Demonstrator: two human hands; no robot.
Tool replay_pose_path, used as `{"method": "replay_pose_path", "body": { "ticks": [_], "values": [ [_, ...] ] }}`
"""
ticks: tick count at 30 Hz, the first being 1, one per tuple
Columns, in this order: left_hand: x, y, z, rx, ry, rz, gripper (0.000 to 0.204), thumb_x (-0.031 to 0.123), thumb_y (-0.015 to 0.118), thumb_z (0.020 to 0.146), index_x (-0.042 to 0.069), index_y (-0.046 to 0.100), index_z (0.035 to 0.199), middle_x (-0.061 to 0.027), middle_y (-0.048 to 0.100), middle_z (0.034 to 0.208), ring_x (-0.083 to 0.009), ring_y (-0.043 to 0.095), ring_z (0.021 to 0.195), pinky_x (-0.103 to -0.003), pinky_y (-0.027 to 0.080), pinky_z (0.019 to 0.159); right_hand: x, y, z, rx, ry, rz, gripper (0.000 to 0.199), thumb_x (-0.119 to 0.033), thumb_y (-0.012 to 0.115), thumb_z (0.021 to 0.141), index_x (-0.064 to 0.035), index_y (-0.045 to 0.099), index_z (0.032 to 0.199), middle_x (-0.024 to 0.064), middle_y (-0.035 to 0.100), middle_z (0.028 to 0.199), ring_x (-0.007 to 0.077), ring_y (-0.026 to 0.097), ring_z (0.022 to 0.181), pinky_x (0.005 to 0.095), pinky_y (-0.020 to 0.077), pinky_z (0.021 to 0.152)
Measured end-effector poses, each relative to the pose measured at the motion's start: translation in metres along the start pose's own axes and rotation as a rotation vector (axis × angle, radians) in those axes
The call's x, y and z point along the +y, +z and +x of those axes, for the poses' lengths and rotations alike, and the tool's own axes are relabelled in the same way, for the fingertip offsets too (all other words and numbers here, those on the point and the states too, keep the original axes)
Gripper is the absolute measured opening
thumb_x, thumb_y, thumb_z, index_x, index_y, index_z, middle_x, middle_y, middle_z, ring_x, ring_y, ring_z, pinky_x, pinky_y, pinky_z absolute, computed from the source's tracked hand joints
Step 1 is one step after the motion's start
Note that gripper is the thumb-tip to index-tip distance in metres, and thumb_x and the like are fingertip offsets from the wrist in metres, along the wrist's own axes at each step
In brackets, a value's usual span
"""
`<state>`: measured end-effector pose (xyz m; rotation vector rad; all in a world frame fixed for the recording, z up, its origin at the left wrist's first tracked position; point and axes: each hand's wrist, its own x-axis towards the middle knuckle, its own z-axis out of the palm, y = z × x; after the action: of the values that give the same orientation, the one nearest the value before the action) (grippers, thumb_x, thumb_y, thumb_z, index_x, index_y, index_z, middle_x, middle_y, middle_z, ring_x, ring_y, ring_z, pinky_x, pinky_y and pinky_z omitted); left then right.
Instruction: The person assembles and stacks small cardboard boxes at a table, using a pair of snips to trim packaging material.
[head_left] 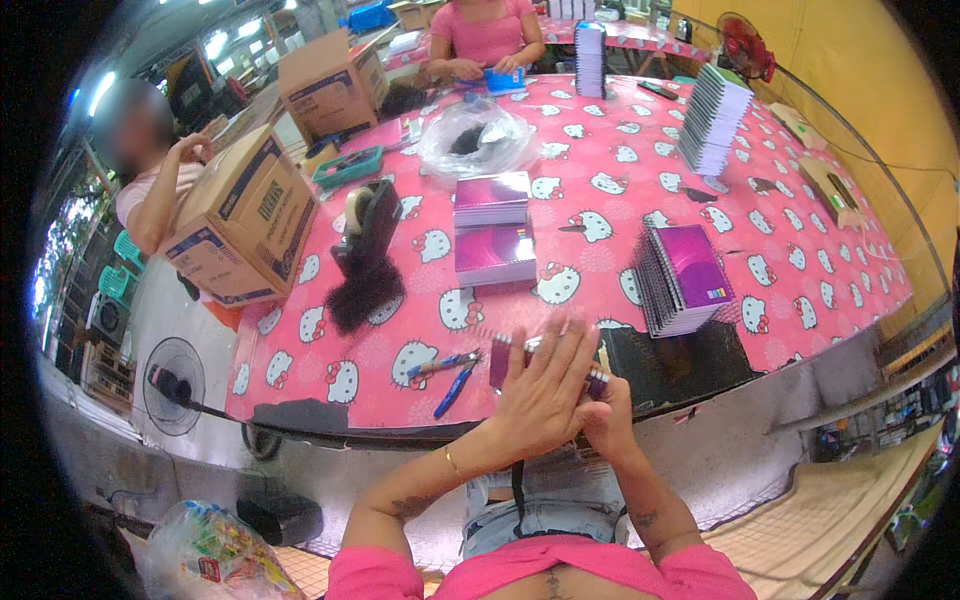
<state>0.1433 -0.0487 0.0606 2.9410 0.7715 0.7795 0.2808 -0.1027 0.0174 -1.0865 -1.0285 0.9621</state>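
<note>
Purple spiral notebook (545, 362) clasped above desk (620, 200) edge: left hand (540, 390) flat, fingers spread across cover; right hand (600, 400) beneath, apparently gripping, mostly hidden. Possible slip off the edge to the floor; blue pens (450, 375) nearby, easily nudged.

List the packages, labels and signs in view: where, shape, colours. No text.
Cardboard box: table's left edge, tipped on its side, brown with a blue and white printed panel.
Second cardboard box: far left, behind the first, brown with a blue band.
Clear plastic bag: far middle of the pink table, crumpled, dark contents.
Printed plastic bag: floor, lower left, clear with colourful print.
No signs or screens.
</note>
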Motion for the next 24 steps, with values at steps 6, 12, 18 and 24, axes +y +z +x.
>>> {"method": "replay_pose_path", "body": {
  "ticks": [6,12,18,24],
  "values": [
    [0.017,-0.002,-0.017,0.272,-0.167,-0.446,0.082,0.042,0.065,0.095,-0.008,0.031,0.150,-0.0335,0.033,0.151,-0.0456,0.032,0.143,-0.054,0.026,0.118,-0.010,0.010,0.011,0.186,-0.056,-0.120,0.028,-0.009,0.064,0.098,0.0034,0.066,0.123,0.0004,0.071,0.093,0.0053,0.058,0.084,0.0234,0.0507,0.075],
    [-0.007,0.004,-0.019,0.206,-0.516,-0.933,0.051,0.017,0.060,0.097,-0.003,0.047,0.142,-0.0176,0.057,0.130,-0.0242,0.056,0.119,-0.035,0.049,0.097,-0.028,0.017,0.000,-0.102,-0.293,-0.608,0.063,-0.013,0.077,0.081,-0.0041,0.054,0.139,0.0263,0.043,0.144,0.0404,0.049,0.128,0.0462,0.0408,0.107],
    [-0.054,0.037,-0.036,0.150,-0.505,-1.177,0.030,0.007,0.048,0.102,-0.001,0.061,0.128,-0.0070,0.067,0.114,-0.0133,0.062,0.101,-0.028,0.050,0.087,-0.031,0.006,0.025,-0.055,-0.562,-1.097,0.038,-0.017,0.072,0.087,-0.0103,0.066,0.123,0.0131,0.063,0.118,0.0292,0.062,0.108,0.0483,0.0411,0.102],
    [-0.064,0.053,-0.051,0.246,-0.595,-1.089,0.029,0.006,0.062,0.099,-0.002,0.063,0.127,-0.0039,0.069,0.113,-0.0090,0.062,0.095,-0.026,0.051,0.083,-0.029,0.017,0.033,-0.072,-0.593,-1.071,0.022,-0.016,0.072,0.087,-0.0123,0.071,0.109,0.0042,0.069,0.091,0.0252,0.067,0.083,0.0405,0.0495,0.081]
  ]
}}
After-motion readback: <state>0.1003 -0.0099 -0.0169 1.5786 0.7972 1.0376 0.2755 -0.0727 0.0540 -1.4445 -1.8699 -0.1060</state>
